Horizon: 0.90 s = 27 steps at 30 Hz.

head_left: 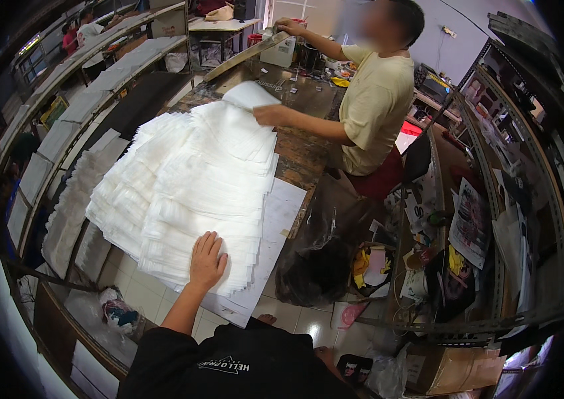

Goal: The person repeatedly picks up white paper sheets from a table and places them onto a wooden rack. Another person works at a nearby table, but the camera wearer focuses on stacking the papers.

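Observation:
A big fanned pile of thin white sheets (195,173), soft and cloth-like, overlaps in many layers before me. My left hand (207,261) lies palm down on its near part, fingers stretched out and holding nothing. Under the pile's right side shows a pale flat board (280,216). A strip of skin shows beside my black shirt at the right, but my right hand cannot be made out. Across the pile, a co-worker's hand (268,115) touches a white sheet (250,94) at the far end. The co-worker's other hand (290,26) grips a tilted flat frame (247,56).
The dark worktable (312,100) carries small scraps. Metal racks with grey panels (89,103) stand at left, and a cluttered shelf (508,166) at right. A black plastic bag (315,266), a carton of scraps (371,266) and a cardboard box (464,369) sit below.

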### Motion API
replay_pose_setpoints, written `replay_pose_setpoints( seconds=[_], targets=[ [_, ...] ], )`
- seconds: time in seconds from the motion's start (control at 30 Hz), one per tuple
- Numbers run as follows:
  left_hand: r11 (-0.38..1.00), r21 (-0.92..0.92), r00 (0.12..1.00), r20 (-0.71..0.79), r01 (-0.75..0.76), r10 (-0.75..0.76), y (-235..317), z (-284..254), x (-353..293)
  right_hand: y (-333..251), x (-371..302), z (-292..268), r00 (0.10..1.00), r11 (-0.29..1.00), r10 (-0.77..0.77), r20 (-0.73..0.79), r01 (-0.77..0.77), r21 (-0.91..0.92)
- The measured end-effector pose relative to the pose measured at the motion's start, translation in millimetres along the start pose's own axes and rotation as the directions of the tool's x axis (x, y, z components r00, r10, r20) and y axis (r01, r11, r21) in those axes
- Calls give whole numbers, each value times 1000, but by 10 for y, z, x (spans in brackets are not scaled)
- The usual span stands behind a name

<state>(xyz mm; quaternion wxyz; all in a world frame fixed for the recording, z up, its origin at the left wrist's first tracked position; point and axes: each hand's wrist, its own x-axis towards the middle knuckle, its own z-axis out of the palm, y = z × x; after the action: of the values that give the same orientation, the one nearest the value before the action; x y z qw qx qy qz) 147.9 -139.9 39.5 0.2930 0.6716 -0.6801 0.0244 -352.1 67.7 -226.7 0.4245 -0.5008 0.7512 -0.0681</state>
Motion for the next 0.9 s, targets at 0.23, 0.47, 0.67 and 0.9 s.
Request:
replay_pose_setpoints(
  seconds=[0.23,0.47,0.67,0.9],
  targets=[
    [995,-93,989,-146,-21,7,84,30,187,-437,-293,-315,981,971,154,121,-172,164],
    [989,34,980,-136,-141,145,191,76,926,-397,-214,-349,960,835,270,70,-269,480],
    [930,97,913,249,-355,323,20,294,1150,-385,-313,-221,957,826,276,95,-286,485],
    [867,203,884,219,-455,413,78,615,1311,-464,-447,-25,961,855,268,73,-272,442]
  ],
)
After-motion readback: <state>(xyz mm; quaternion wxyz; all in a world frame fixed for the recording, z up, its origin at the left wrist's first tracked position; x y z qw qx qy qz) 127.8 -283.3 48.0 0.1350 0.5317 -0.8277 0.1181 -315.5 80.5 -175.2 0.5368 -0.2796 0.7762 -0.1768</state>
